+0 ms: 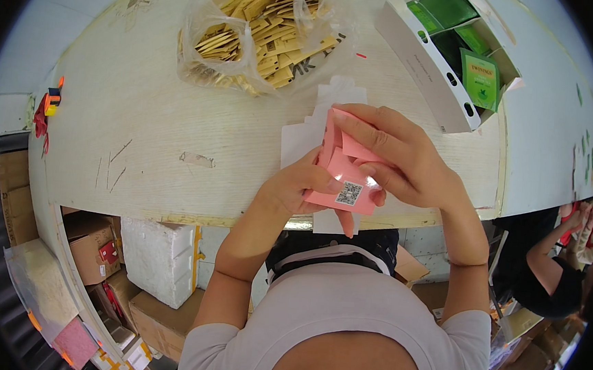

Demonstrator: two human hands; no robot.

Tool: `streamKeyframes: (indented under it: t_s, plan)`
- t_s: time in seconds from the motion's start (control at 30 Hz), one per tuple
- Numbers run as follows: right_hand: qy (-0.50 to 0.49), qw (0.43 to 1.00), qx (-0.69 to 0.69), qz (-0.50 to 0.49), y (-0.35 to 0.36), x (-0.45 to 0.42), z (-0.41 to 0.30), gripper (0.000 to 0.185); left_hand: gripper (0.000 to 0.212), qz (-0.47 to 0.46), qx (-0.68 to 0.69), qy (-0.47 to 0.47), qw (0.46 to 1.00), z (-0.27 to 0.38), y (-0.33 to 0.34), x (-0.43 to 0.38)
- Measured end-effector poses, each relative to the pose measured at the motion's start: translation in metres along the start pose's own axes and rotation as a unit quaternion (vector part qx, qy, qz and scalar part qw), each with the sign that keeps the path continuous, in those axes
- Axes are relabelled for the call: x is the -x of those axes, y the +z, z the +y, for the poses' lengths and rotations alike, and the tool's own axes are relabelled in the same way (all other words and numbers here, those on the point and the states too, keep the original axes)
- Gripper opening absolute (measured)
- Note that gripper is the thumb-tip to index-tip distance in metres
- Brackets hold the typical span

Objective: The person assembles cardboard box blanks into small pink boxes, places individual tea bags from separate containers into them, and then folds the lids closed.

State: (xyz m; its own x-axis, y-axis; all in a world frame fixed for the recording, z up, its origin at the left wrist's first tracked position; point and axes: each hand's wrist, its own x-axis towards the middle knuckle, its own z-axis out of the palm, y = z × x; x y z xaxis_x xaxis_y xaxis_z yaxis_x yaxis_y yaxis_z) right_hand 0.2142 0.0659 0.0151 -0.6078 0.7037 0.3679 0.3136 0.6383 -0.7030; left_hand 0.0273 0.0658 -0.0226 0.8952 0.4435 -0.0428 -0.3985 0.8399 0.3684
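Observation:
A small pink cardboard box (329,159) with a printed code on its face is held above the table's front edge. My left hand (309,186) grips its lower left part, thumb on the face. From the right, my right hand (399,158) holds its upper flap, fingers at the top edge and thumb at the flap's lower side. White unfolded card blanks (300,136) lie under and behind the box. Farther back, an opened clear plastic bag (214,73) holds many yellow sachets (280,42). At the back right, a white carton (418,70) contains green Twinings tea sachets (479,82).
Small colored items (52,101) lie at the table's left edge. Below the table are a white foam box (160,258) and cardboard boxes (90,253). Another person (554,265) is at the right, beyond the table (138,91). A small red strip (361,55) lies near the bag.

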Motion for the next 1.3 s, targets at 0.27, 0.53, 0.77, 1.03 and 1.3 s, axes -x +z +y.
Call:
streamKeyframes:
  t_s: [0.27,0.53,0.77,1.03,1.3]
  plan:
    - [0.01,1.0,-0.018,0.01,0.004,-0.001,-0.001,0.049,0.068,0.001,-0.039,-0.007,0.999,0.004,-0.001,0.0]
    - [0.009,0.999,0.045,-0.01,0.002,-0.003,0.0,0.049,0.067,-0.013,-0.006,0.01,1.0,0.001,-0.009,-0.001]
    - [-0.008,0.996,0.085,0.017,0.005,-0.006,-0.001,0.054,0.065,-0.042,0.021,0.018,0.999,0.0,-0.015,-0.002]
    - [-0.017,1.0,-0.014,-0.008,0.001,-0.006,0.004,0.049,0.071,-0.011,-0.032,0.001,0.999,0.002,-0.009,-0.002]
    - [0.151,0.899,-0.406,-0.069,-0.013,-0.004,0.008,0.056,0.076,-0.091,-0.006,-0.016,0.996,0.001,-0.01,-0.002]
